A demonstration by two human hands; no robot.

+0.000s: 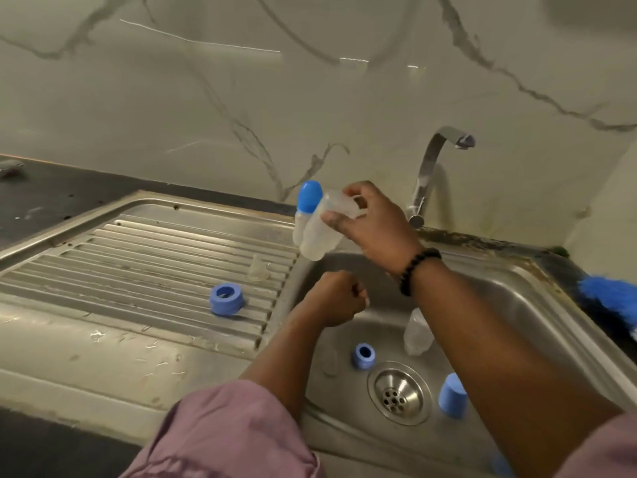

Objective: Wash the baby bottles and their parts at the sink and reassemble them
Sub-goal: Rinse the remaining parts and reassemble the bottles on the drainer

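Pink sleeves (227,432) are sitting nearest us at the bottom edge, and we are working outward from there, left to right. On the ribbed steel draining board (103,263) we are leaving a blue plastic screw ring (225,299) lying with its opening up, and just beyond it a clear silicone teat (256,269) standing upright. At the back edge of the board a capped bottle with a blue dome lid (307,205) is standing. Our left hand (336,298) is hovering over the sink basin (517,305) with fingers curled into a loose fist, holding nothing we can see. Our right hand (370,220), higher and farther back, is gripping a clear open plastic bottle (322,229) near its mouth; its long axis is tilting down and to the left, base lowest, toward the left hand. The chrome tap (434,163) is standing just right of that hand, so the right hand is the nearer one for rinsing. Down in the basin a second blue ring (363,355), another clear bottle (417,336) and a blue cap (452,395) are lying around the drain (400,393).
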